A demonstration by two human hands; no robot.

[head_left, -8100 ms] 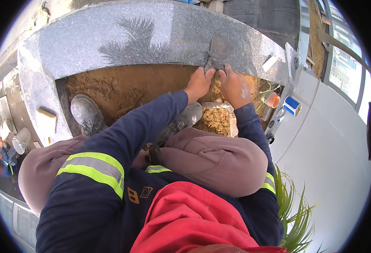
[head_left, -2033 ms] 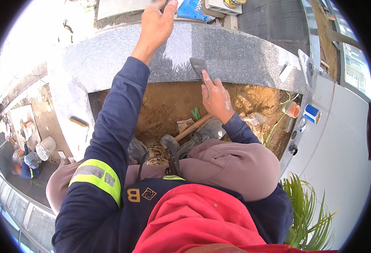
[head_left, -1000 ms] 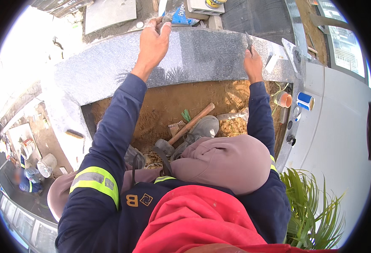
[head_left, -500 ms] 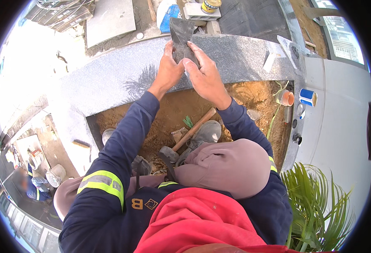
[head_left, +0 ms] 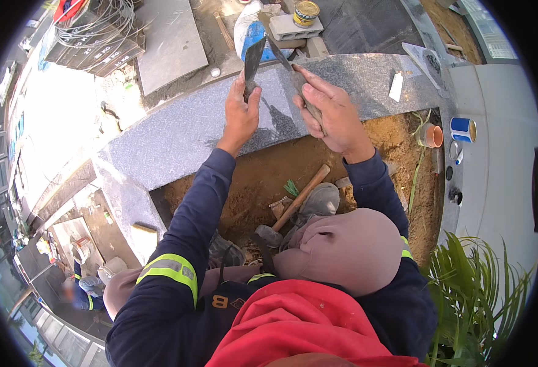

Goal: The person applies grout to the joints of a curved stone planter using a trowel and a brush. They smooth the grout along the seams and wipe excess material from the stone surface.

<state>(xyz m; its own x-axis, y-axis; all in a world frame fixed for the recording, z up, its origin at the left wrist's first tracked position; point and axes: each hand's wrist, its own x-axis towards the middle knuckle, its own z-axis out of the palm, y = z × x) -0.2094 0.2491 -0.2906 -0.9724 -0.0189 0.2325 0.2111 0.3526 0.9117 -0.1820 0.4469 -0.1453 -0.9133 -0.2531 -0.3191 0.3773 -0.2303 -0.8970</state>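
Observation:
My left hand (head_left: 241, 119) is closed round a dark grey putty knife (head_left: 254, 60), its flat blade pointing up and away. In my right hand (head_left: 332, 113) is a second long, grey-coated putty knife (head_left: 306, 98), tilted with its blade toward the upper left. The two blade ends are close together above the speckled grey stone slab (head_left: 189, 131), and a dark shadow falls on the slab beneath. My fingers hide most of both handles.
In the soil pit below my arms lie a wooden-handled hammer (head_left: 302, 197) and a brush (head_left: 279, 208). An orange pipe end (head_left: 432, 136) and blue can (head_left: 463, 129) are at right. Beyond the slab stand a bag (head_left: 254, 33) and yellow tin (head_left: 306, 13). Palm leaves (head_left: 480, 293) spread at lower right.
My hands were together around the blades; now they are apart, each holding one putty knife. The right hand has moved right. The whole view has shifted slightly.

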